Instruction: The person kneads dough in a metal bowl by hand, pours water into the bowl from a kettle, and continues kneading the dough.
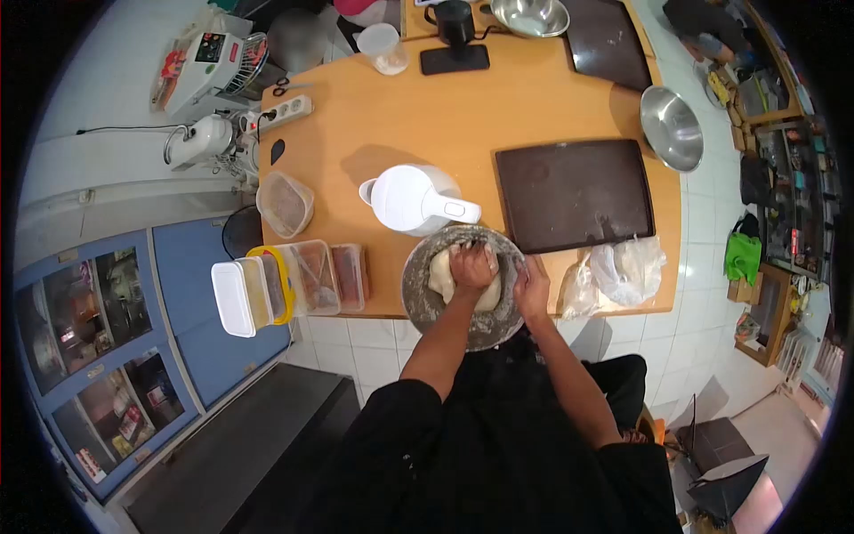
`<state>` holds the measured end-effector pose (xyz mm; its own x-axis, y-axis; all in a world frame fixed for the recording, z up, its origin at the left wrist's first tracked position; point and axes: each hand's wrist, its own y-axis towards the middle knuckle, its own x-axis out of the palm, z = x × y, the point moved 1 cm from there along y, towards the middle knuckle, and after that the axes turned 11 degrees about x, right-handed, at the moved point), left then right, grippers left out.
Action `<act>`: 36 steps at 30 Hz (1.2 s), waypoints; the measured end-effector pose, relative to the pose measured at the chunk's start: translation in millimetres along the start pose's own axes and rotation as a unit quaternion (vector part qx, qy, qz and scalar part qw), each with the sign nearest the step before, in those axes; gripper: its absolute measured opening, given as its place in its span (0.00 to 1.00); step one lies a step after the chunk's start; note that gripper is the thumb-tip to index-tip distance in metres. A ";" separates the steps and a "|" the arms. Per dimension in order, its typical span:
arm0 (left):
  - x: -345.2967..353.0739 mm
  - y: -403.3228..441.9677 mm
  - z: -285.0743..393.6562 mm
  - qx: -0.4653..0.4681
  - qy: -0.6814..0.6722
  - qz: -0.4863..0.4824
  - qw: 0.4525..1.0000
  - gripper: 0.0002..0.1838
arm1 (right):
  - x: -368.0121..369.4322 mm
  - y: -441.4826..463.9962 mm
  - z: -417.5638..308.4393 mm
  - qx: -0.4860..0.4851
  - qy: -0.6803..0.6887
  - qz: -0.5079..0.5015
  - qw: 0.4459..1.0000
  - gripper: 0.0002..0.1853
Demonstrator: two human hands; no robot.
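Observation:
A metal mixing bowl (pixel 423 301) smeared with flour or dough sits at the table's front edge, close to my body. Inside it lies a pale lump of dough (pixel 440 276). My left hand (pixel 473 265) presses down into this dough with its fingers curled, partly sunk in it. On the bowl's right side, my right hand (pixel 531 289) grips the rim. Just behind the bowl stands a white pitcher (pixel 414 198), its handle pointing toward the bowl.
A dark baking tray (pixel 578 196) and plastic bags (pixel 623 271) lie to the right. A steel bowl (pixel 672 129) stands at the right edge. Stacked plastic containers (pixel 311 276) line the left front. A power strip (pixel 289 111) and phone (pixel 455 60) lie farther back.

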<state>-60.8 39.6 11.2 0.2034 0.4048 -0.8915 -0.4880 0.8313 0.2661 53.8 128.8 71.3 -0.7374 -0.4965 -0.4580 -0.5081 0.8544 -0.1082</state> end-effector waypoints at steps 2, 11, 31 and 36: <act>7.3 10.5 0.1 -0.050 0.002 -0.007 0.999 0.16 | -2.9 10.1 0.4 -0.001 -0.039 -0.009 0.999 0.11; -62.5 5.2 -16.6 -0.106 -0.133 -0.046 0.984 0.17 | 0.8 -8.1 4.2 0.011 -0.077 0.007 0.997 0.06; -35.1 -43.9 -52.3 -0.121 -0.169 -0.133 0.969 0.37 | 3.3 -10.1 6.9 -0.001 -0.051 0.031 0.998 0.06; -70.2 -32.6 -45.4 -0.132 -0.208 -0.218 0.944 0.29 | -0.6 -11.9 4.2 0.005 -0.065 0.003 0.998 0.07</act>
<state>-97.8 -33.1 48.5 0.7237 0.2060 -0.6587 -0.4641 0.8516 -0.2435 62.1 119.6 69.1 -0.6760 -0.4686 -0.5687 -0.4990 0.8590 -0.1147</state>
